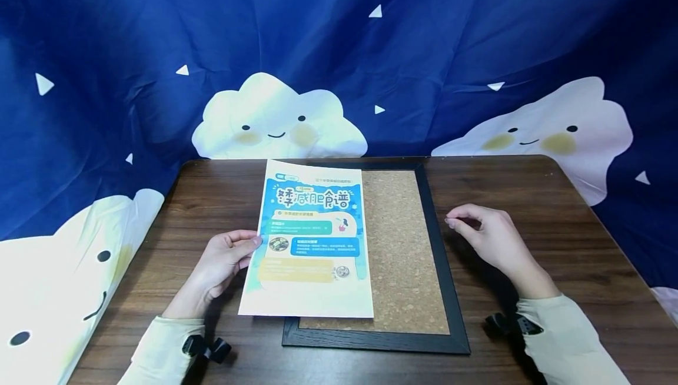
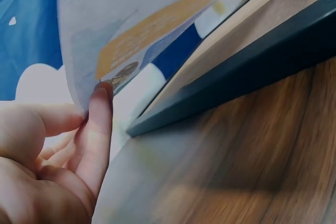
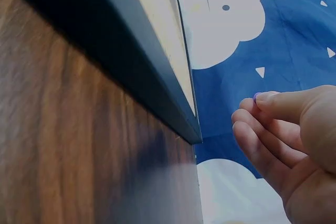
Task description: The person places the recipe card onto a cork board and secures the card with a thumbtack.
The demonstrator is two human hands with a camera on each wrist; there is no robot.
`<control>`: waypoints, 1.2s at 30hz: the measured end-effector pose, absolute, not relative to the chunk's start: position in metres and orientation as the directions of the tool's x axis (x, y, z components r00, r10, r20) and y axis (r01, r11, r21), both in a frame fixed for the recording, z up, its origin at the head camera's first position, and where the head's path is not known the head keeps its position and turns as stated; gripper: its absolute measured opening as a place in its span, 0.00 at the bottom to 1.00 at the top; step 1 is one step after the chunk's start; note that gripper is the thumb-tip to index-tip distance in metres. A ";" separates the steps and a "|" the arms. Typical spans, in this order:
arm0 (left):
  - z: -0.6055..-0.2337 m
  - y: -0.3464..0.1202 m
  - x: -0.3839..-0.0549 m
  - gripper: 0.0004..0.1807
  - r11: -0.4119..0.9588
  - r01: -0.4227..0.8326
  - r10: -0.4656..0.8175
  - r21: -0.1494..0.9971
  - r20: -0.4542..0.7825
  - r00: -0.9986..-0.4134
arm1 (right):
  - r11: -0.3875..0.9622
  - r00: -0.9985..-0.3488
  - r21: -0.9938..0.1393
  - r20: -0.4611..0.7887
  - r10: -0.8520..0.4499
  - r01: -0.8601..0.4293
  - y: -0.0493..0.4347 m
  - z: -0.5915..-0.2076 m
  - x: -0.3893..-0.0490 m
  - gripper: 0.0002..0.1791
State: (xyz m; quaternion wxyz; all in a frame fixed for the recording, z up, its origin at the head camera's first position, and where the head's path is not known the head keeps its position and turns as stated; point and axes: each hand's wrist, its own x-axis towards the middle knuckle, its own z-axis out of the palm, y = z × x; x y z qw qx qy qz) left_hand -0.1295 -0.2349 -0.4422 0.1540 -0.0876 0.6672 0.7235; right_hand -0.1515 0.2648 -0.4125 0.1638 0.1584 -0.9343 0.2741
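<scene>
My left hand [image 1: 225,262] pinches the left edge of a printed sheet of paper [image 1: 309,299] between thumb and fingers. The sheet has a blue, green and yellow design with large characters near its top. It is held over the left part of a black-framed cork board [image 1: 405,255] and hides much of it. In the left wrist view, the sheet bends slightly where the fingers hold it. To the right of the board, my right hand [image 1: 495,241] pinches a tiny purple object [image 3: 255,97]; fingertips cover most of it, so its kind is unclear.
The board lies on a dark brown wooden table [image 1: 556,208], its black frame [image 1: 450,302] raised around the cork. Behind the table hangs a blue cloth [image 1: 413,49] with white clouds and triangles. Each wrist carries a small black device [image 1: 203,348].
</scene>
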 end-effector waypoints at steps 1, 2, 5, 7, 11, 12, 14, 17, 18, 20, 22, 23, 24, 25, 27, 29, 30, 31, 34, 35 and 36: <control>-0.443 -0.232 -0.130 0.24 -0.065 -0.340 0.114 0.938 -0.331 -0.937 | 0.796 -0.895 -0.462 0.392 -0.213 -0.391 0.264 -0.412 -0.153 0.06; -0.443 -0.229 -0.131 0.24 -0.067 -0.339 0.120 0.938 -0.330 -0.936 | 0.794 -0.895 -0.461 0.389 -0.219 -0.395 0.262 -0.411 -0.153 0.05; -0.444 -0.221 -0.132 0.24 -0.070 -0.334 0.136 0.940 -0.322 -0.937 | 0.791 -0.894 -0.460 0.381 -0.235 -0.403 0.259 -0.410 -0.156 0.05; -0.445 -0.215 -0.134 0.23 -0.077 -0.326 0.151 0.942 -0.312 -0.938 | 0.788 -0.895 -0.462 0.374 -0.244 -0.408 0.256 -0.409 -0.158 0.06; -0.447 -0.204 -0.136 0.22 -0.080 -0.313 0.171 0.947 -0.296 -0.940 | 0.774 -0.892 -0.476 0.376 -0.251 -0.418 0.251 -0.409 -0.161 0.05; -0.447 -0.202 -0.137 0.22 -0.077 -0.314 0.173 0.946 -0.298 -0.939 | 0.767 -0.889 -0.480 0.382 -0.254 -0.425 0.250 -0.410 -0.162 0.05; -0.447 -0.197 -0.138 0.21 -0.074 -0.319 0.174 0.945 -0.303 -0.937 | 0.754 -0.881 -0.486 0.393 -0.263 -0.442 0.248 -0.411 -0.164 0.05; -0.448 -0.190 -0.139 0.20 -0.077 -0.324 0.180 0.943 -0.307 -0.935 | 0.740 -0.870 -0.487 0.405 -0.280 -0.464 0.244 -0.413 -0.167 0.05; -0.449 -0.187 -0.139 0.20 -0.080 -0.325 0.180 0.942 -0.307 -0.935 | 0.739 -0.870 -0.487 0.402 -0.284 -0.466 0.243 -0.413 -0.168 0.05; -0.449 -0.183 -0.140 0.19 -0.081 -0.324 0.184 0.943 -0.306 -0.934 | 0.737 -0.875 -0.493 0.389 -0.289 -0.463 0.240 -0.414 -0.170 0.05; -0.449 -0.179 -0.141 0.20 -0.075 -0.319 0.192 0.945 -0.300 -0.934 | 0.741 -0.886 -0.502 0.365 -0.286 -0.446 0.237 -0.415 -0.172 0.05; -0.449 -0.178 -0.141 0.19 -0.072 -0.318 0.193 0.945 -0.299 -0.934 | 0.741 -0.890 -0.507 0.354 -0.288 -0.441 0.235 -0.415 -0.173 0.05; -0.449 -0.176 -0.142 0.19 -0.073 -0.319 0.194 0.945 -0.301 -0.934 | 0.742 -0.895 -0.512 0.342 -0.287 -0.434 0.234 -0.415 -0.174 0.05; -0.449 -0.174 -0.142 0.19 -0.071 -0.320 0.195 0.945 -0.301 -0.933 | 0.741 -0.898 -0.517 0.332 -0.287 -0.428 0.232 -0.415 -0.175 0.05; -0.449 -0.169 -0.143 0.18 -0.073 -0.321 0.196 0.944 -0.302 -0.933 | 0.737 -0.902 -0.526 0.320 -0.291 -0.425 0.228 -0.415 -0.177 0.05; -0.449 -0.165 -0.144 0.18 -0.073 -0.321 0.200 0.944 -0.301 -0.932 | 0.732 -0.902 -0.532 0.314 -0.296 -0.425 0.225 -0.415 -0.179 0.05; -0.449 -0.163 -0.145 0.17 -0.074 -0.320 0.203 0.944 -0.300 -0.932 | 0.731 -0.903 -0.534 0.311 -0.297 -0.424 0.224 -0.415 -0.181 0.05; -0.448 -0.161 -0.145 0.17 -0.075 -0.320 0.204 0.945 -0.299 -0.932 | 0.728 -0.903 -0.539 0.307 -0.300 -0.425 0.222 -0.415 -0.182 0.04; -0.448 -0.156 -0.146 0.17 -0.074 -0.312 0.220 0.947 -0.289 -0.932 | 0.725 -0.906 -0.545 0.294 -0.305 -0.421 0.218 -0.415 -0.185 0.05; -0.448 -0.155 -0.146 0.16 -0.075 -0.311 0.223 0.947 -0.289 -0.931 | 0.722 -0.906 -0.550 0.289 -0.308 -0.420 0.217 -0.415 -0.186 0.05; -0.448 -0.153 -0.146 0.16 -0.075 -0.309 0.225 0.948 -0.285 -0.932 | 0.720 -0.908 -0.554 0.283 -0.310 -0.418 0.216 -0.416 -0.187 0.05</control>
